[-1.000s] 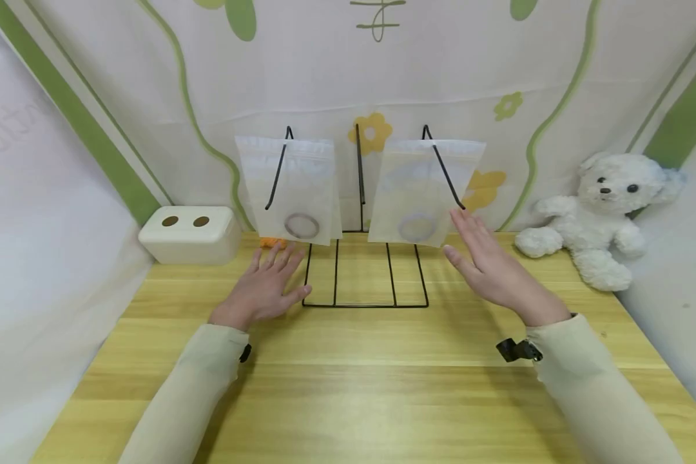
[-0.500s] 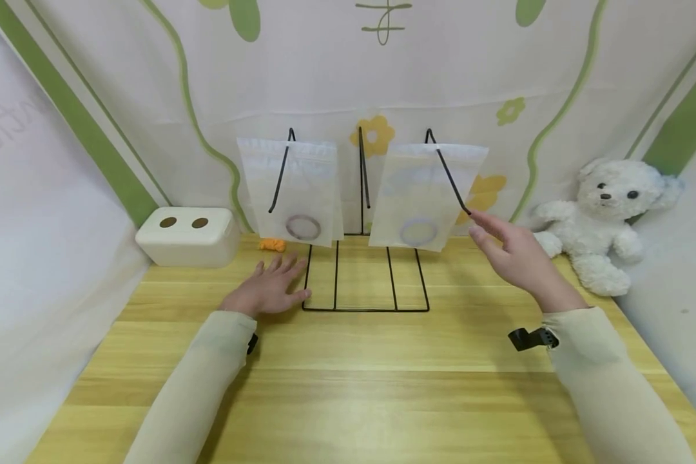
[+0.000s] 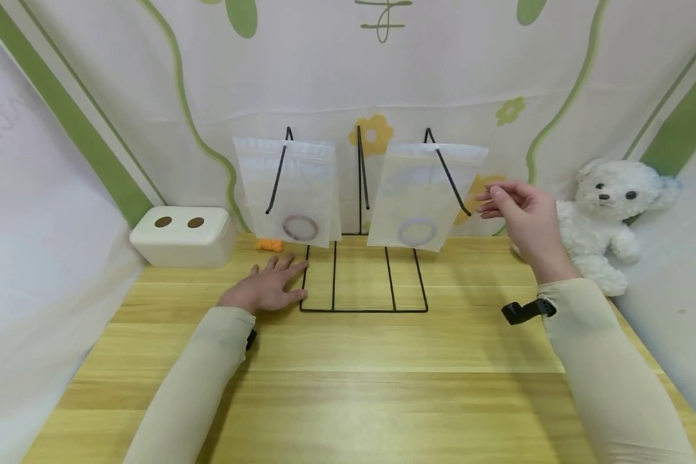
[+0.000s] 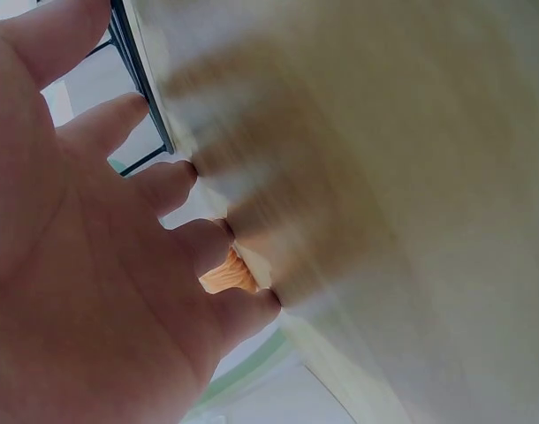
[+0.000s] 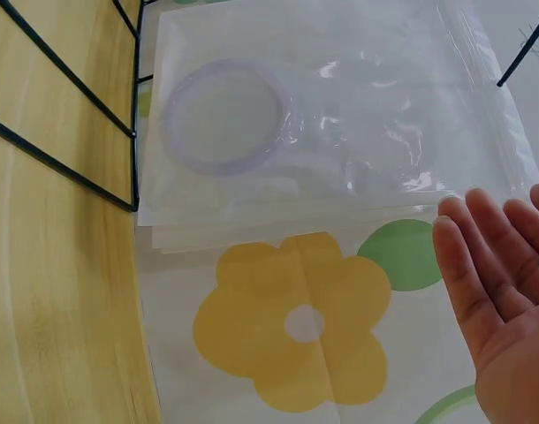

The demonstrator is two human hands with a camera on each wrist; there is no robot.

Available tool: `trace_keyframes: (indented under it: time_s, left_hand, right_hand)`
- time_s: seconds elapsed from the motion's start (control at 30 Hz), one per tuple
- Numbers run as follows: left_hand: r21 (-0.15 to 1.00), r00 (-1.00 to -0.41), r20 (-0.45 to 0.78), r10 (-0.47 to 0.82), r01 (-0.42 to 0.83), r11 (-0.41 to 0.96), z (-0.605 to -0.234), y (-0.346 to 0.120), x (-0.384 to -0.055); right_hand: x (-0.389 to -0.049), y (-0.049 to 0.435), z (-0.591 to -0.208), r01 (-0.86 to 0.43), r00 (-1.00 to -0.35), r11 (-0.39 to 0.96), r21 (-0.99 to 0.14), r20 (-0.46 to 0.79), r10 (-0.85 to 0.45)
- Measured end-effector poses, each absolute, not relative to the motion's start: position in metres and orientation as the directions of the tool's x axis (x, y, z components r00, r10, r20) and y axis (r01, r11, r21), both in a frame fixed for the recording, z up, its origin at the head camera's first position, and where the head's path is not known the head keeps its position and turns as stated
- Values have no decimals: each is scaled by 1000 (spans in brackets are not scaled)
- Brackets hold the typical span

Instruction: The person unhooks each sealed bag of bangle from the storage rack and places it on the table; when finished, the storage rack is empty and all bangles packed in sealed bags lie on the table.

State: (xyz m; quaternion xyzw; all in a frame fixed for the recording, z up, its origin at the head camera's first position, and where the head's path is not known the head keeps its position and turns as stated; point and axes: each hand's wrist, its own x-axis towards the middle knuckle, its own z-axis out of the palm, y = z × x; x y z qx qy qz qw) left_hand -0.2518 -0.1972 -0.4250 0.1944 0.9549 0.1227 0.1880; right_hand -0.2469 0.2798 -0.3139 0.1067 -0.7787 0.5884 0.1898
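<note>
A black wire rack (image 3: 364, 311) stands on the table with hooks pointing forward. From its left hook hangs a clear zip bag (image 3: 301, 187) holding a reddish-brown ring (image 3: 285, 227). On the right hook, another zip bag (image 3: 408, 193) holds a pale lavender ring (image 3: 400, 232); the right wrist view shows more than one layer of plastic there. My left hand (image 3: 267, 289) rests on the table with fingers spread, beside the rack's left base wire. My right hand (image 3: 530, 222) is raised just right of the right hook's tip, fingers loosely bent, holding nothing.
A white box (image 3: 180, 241) with two brown spots stands at the back left. Near the left bag lies a small orange object (image 3: 269, 245). At the back right sits a white teddy bear (image 3: 606, 225), partly behind my right hand. A patterned cloth (image 3: 441, 77) hangs behind the rack.
My right hand has gone up and to the right, from below the right hook's tip to beside it, its fingers bending. My left hand has drawn back slightly. Both bags still hang.
</note>
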Motion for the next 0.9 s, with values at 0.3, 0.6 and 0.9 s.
trace_keyframes:
  time_s: [0.3, 0.6, 0.9]
  left_hand:
    - [329, -848, -313, 427, 326, 887, -420, -194, -252]
    - [342, -847, -313, 428, 320, 883, -417, -195, -249]
    - [332, -845, -312, 434, 331, 884, -421, -195, -252]
  right_hand:
    - [-261, 273, -306, -414, -893, 118, -903, 428, 142]
    - [-273, 262, -296, -419, -886, 69, -905, 424, 185]
    - [-275, 261, -293, -389, -897, 75, -918, 396, 197]
